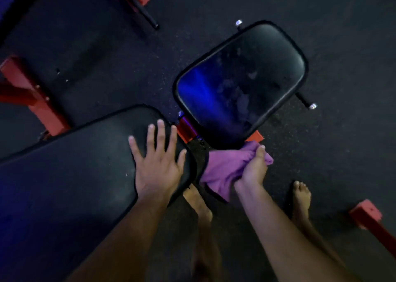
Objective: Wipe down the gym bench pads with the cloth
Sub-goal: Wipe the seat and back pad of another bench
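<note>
Under the left hand (157, 166) lies the long back pad (75, 174) of the gym bench, black and matte; the palm rests flat on its rounded end with all five fingers straight and spread, so this grip is apart and holds nothing. Just to the right of it, past the edge of that pad, the right hand (254, 168) has its grip clamped on a purple cloth (222, 170), fingers curled into the bunched fabric and the thumb laid along the top. The cloth touches the dark piped end of the back pad on its left side and hangs down below the fist (its lower corner drapes over the pad's edge). Beyond the right hand, up and slightly right, sits the shorter seat pad (242, 82), glossy black with a blue reflection and pale smudges on its surface. Between the two pads, just ahead of the left fingertips, a red frame bracket (185, 129) shows in the gap. Below both hands two bare feet (301, 198) stand on the dark speckled rubber floor (342, 35). Far left of the left hand, red steel legs (27, 93) of a neighbouring frame cross the floor, and another red foot (366, 215) sits to the lower right.
</note>
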Action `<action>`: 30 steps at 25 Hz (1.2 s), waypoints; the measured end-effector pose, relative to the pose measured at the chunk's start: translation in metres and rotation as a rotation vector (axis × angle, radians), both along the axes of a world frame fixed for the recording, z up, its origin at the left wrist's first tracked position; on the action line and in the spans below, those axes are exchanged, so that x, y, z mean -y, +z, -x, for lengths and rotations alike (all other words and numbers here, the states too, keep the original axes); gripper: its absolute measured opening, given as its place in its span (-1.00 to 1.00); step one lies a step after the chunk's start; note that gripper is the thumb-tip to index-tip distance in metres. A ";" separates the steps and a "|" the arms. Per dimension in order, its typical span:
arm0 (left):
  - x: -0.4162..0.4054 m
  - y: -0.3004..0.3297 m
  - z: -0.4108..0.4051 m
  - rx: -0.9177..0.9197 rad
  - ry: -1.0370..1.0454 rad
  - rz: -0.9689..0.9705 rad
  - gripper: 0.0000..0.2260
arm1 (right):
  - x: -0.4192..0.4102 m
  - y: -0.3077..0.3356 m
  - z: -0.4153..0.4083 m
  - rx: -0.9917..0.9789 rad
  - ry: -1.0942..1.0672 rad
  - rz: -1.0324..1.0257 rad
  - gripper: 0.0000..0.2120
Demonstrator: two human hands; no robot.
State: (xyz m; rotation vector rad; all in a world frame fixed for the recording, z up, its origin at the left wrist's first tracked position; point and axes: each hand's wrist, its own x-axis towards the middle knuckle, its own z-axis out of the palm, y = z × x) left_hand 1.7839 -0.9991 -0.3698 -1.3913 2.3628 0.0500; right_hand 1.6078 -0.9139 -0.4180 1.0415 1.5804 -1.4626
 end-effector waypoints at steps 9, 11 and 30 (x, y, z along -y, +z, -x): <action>0.025 -0.021 0.007 -0.192 -0.368 -0.151 -0.39 | 0.037 -0.022 0.011 -0.466 0.070 -0.212 -0.82; 0.068 -0.038 0.056 -0.373 -0.521 -0.162 -0.39 | 0.031 -0.021 0.025 -0.629 0.233 -0.238 -0.79; 0.131 -0.102 0.156 -0.440 -0.826 0.004 -0.31 | 0.043 -0.035 0.041 -0.895 0.474 -0.298 -0.67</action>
